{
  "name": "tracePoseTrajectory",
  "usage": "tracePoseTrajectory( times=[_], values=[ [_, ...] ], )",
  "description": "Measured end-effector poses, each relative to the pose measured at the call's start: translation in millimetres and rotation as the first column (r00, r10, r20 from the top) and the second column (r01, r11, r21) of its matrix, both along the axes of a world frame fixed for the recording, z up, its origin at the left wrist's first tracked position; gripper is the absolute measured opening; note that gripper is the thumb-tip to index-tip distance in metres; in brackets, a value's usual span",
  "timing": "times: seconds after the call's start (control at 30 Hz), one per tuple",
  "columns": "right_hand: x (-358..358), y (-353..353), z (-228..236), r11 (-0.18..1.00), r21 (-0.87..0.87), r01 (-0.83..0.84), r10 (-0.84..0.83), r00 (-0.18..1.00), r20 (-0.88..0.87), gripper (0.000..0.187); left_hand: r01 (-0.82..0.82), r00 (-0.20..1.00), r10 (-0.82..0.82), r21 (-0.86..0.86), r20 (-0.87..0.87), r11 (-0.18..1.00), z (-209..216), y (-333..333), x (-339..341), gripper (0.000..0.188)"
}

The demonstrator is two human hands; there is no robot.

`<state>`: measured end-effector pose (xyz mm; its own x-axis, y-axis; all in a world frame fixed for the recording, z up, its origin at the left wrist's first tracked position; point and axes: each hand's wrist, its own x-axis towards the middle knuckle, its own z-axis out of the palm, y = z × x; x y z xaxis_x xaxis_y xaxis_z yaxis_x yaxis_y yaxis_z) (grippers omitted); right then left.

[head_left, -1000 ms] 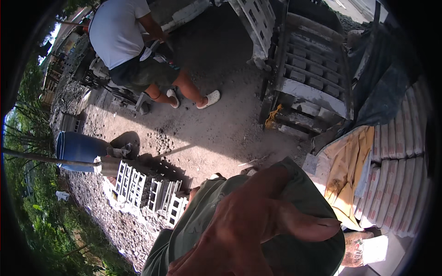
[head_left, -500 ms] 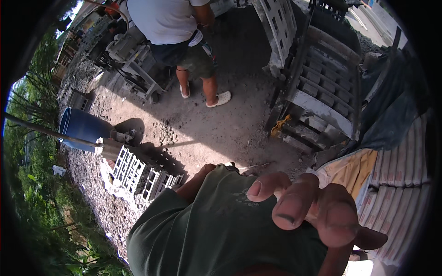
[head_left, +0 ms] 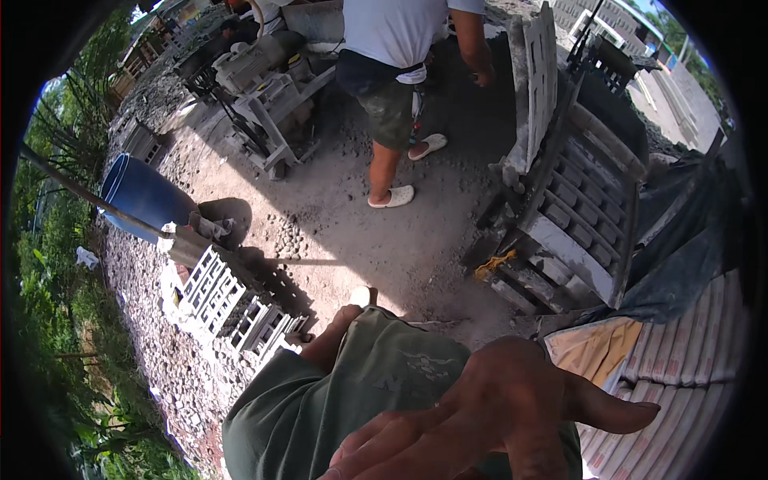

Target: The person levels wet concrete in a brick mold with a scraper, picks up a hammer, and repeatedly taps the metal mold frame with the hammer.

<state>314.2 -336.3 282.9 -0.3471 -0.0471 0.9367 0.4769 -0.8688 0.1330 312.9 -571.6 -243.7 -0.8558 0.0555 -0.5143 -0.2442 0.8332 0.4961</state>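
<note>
My right hand [head_left: 496, 400] is raised close in front of me, over my green shorts [head_left: 320, 408]. Its fingers stretch toward the lower left and the thumb sticks out to the right. Nothing shows in it; part of the hand runs out past the lower edge. No part of my left hand can be seen. Beyond my bare knee, a light shoe [head_left: 362, 296] shows on the ground.
A person in a white shirt [head_left: 392, 32] stands ahead near a machine frame [head_left: 272, 120]. Left are a blue barrel [head_left: 144, 192] and pale openwork blocks [head_left: 212, 292]. Right stand a rack of grey blocks [head_left: 580, 212], a dark tarp [head_left: 680, 216] and stacked bags [head_left: 680, 376].
My right hand has turned: its fingers, curled up toward me before, now stretch to the lower left. The person ahead has shifted stance, and the view has moved somewhat.
</note>
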Motion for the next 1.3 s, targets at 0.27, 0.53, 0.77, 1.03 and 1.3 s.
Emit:
tracePoseTrajectory(
  times=[0.27, 0.53, 0.77, 1.03, 1.3],
  values=[
    [-103.0, -109.6, -23.4, 0.956, 0.139, -0.257, 0.269, 0.960, -0.076, 0.066, -0.065, 0.994, 0.067, -0.027, 0.084, 0.997, -34.7, -80.6, -5.0, 0.029],
    [-207.8, -79.0, -368.8, -0.849, 0.222, 0.480, 0.281, 0.764, -0.580, 0.050, 0.137, 0.970, -0.120, -0.067, 0.211, 0.988, -55.0, -163.5, -33.0, 0.027],
    [-101.9, 7.5, -542.9, -0.636, 0.762, -0.121, -0.283, 0.955, -0.085, 0.041, 0.513, 0.856, -0.478, -0.229, 0.196, 0.827, -99.7, -215.2, -79.5, 0.026],
    [-88.8, 11.6, -553.1, -0.561, 0.756, -0.337, -0.550, 0.835, -0.036, 0.033, 0.917, 0.256, -0.955, -0.351, 0.150, 0.191, -44.9, -181.1, -210.0, 0.014],
    [-27.6, 17.8, -454.7, -0.239, 0.741, -0.628, -0.876, 0.469, 0.115, 0.016, 0.691, 0.717, -0.679, -0.040, 0.156, 0.721, 51.4, -74.9, -238.4, 0.031]
  ],
)
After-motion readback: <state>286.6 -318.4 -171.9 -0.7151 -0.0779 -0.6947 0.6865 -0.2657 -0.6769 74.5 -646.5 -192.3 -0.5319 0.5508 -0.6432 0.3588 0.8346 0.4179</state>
